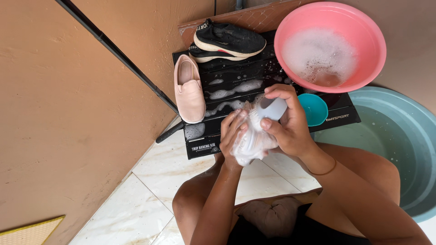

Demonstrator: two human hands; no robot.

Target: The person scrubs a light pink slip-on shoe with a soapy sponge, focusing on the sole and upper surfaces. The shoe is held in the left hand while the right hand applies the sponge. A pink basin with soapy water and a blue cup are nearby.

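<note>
Head view: I see my left hand (233, 136) clamped under a soapy pale shoe (252, 144), mostly hidden by foam, while my right hand (290, 123) grips a scrub brush (269, 110) against it. Beyond, the black folding table (236, 86) carries a pink slip-on (189, 88), black sneakers (229, 41) and a pink basin (330, 45).

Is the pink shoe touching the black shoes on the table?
Apart. The head view shows a strip of black table between the pink shoe and the black shoes.

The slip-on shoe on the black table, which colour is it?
Pale pink slip-on shoe, seen best in the head view.
</note>
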